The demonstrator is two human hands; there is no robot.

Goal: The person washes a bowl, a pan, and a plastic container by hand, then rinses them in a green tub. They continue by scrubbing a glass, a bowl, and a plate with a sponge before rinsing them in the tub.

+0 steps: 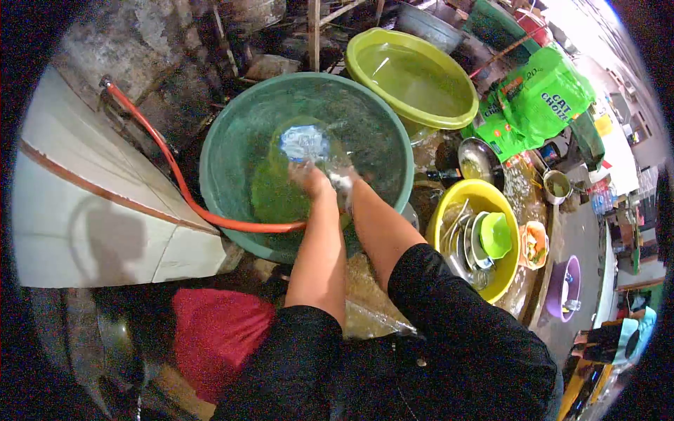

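Observation:
Both my hands reach down into a large green tub (212,175). My left hand (313,180) is near the tub's middle, its fingers smeared by motion. Close on its right is my right hand (351,177), also blurred, with a whitish patch between the two. Just beyond the fingertips is a blue-and-white patch (304,142), too blurred to name. A yellow-green shape (274,189) shows in the tub beside my left hand. An orange hose (184,189) crosses the tub's near left rim and ends close to my left wrist. I cannot tell what my fingers hold.
A yellow-green basin (472,98) of water stands at the back right. To my right, a yellow tub (439,210) holds dishes and a green bowl (496,236). Beyond are green bags (547,98), a saucepan (557,188) and a purple basin (577,281). A tiled ledge (126,231) borders the left.

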